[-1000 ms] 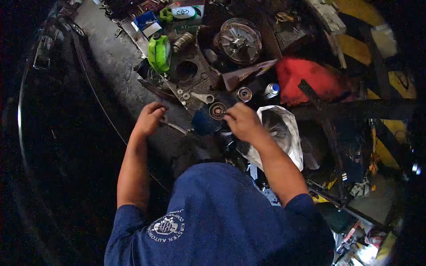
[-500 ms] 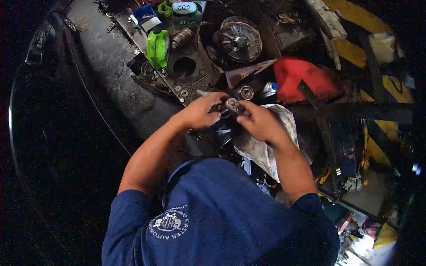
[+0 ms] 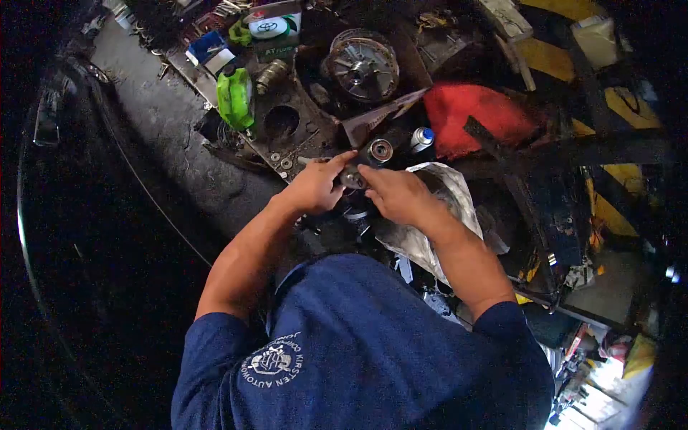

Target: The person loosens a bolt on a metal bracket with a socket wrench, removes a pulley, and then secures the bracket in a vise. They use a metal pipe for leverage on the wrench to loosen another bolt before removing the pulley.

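In the head view my left hand (image 3: pixel 315 186) is curled at the near edge of the bench, its index finger stretched forward. What it grips is hidden below the fingers. My right hand (image 3: pixel 400 193) is closed round what looks like a ratchet wrench (image 3: pixel 352 178), whose rounded metal head shows between both hands. Just beyond the fingers stands a round metal part with a ring-shaped top (image 3: pixel 380 150). A spray can with a blue cap (image 3: pixel 422 139) is to its right. Beneath my right forearm lies a crumpled whitish sheet (image 3: pixel 459 190).
The greasy metal bench (image 3: pixel 315 132) carries a large drum-like metal housing (image 3: pixel 363 70), a green bottle (image 3: pixel 235 98), an AT fluid container (image 3: pixel 276 32) and small washers (image 3: pixel 286 163). Red cloth (image 3: pixel 476 118) lies at right. A dark car body (image 3: pixel 107 287) fills the left.
The view has shifted, so the bench things sit further left and slightly lower or higher. Both hands stay together at the ratchet wrench; its head has turned and my right fingers now lie over it.
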`<state>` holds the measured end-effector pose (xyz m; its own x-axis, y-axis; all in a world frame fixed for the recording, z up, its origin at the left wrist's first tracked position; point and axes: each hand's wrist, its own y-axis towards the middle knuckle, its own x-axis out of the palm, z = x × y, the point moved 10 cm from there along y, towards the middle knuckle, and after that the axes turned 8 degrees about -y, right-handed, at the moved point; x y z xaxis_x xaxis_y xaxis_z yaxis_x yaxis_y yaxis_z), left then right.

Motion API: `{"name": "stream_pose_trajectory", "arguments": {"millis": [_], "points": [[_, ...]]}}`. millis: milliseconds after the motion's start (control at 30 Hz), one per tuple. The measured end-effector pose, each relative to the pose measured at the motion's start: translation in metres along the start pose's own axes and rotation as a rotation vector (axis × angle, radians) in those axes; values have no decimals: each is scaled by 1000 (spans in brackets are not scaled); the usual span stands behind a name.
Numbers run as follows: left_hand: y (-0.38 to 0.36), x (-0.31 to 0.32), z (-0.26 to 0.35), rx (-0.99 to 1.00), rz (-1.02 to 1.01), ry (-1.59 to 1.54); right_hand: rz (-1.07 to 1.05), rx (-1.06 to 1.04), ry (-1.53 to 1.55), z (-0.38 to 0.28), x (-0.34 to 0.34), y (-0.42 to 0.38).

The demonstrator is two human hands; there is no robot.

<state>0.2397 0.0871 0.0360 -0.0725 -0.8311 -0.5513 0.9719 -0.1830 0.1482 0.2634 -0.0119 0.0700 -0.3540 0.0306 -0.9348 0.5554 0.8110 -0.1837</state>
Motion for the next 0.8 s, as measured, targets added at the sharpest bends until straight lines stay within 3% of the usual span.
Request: {"name": "stream_pose_trajectory", "arguments": {"millis": [100, 167, 233, 367, 467, 533, 600, 800], "points": [[-2, 10, -8, -101, -136, -24, -69, -27, -42, -1, 9, -3], [-1, 12, -9, -95, -136, -11, 52, -38, 146, 1, 8, -2], [1, 15, -8, -83, -136, 2, -35, 49, 212, 4, 16, -1], [-4, 5, -7, -55, 34, 133, -152, 183, 445, 10, 40, -2], [-8, 5, -3, 17, 154, 105, -10, 127, 450, 13, 32, 2], [-10, 1, 2, 82, 232, 28, -119, 221, 474, 23, 37, 7], [-10, 12, -18, -90, 157, -111, -230, 314, 501, 30, 48, 8], [-13, 9, -11, -117, 172, -92, -83, 249, 259, 32, 39, 22]]}}
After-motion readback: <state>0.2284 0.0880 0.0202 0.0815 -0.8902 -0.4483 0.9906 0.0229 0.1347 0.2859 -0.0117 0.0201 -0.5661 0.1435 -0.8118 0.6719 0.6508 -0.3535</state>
